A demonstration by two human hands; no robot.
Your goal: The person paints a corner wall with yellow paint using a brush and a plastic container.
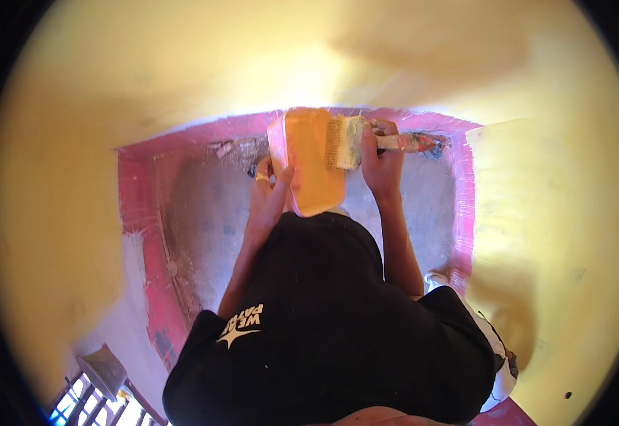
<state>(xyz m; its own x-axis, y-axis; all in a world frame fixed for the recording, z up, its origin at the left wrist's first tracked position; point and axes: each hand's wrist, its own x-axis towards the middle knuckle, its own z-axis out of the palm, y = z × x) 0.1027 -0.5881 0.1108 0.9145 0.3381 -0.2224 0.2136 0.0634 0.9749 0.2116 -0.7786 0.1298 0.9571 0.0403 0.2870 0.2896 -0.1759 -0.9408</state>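
Note:
Near the middle of the view, my left hand (272,183) grips the left side of a plastic tub (289,183), whose inside shows orange-yellow. A ring is on one finger. My right hand (384,154) holds a wide paintbrush (349,142) by the base of its handle, which points right and is smeared with red and white. The brush's bristles face left, over the tub's right side; whether they touch it I cannot tell. The tub's bottom edge is close to the front of my black shirt.
Yellow walls (544,202) with a pink-red lower band (142,191) surround the grey floor (208,202). Debris (243,152) lies along the far wall's foot. At lower left is a barred window (94,399); at lower right, a white sack-like thing (501,381) stands by the wall.

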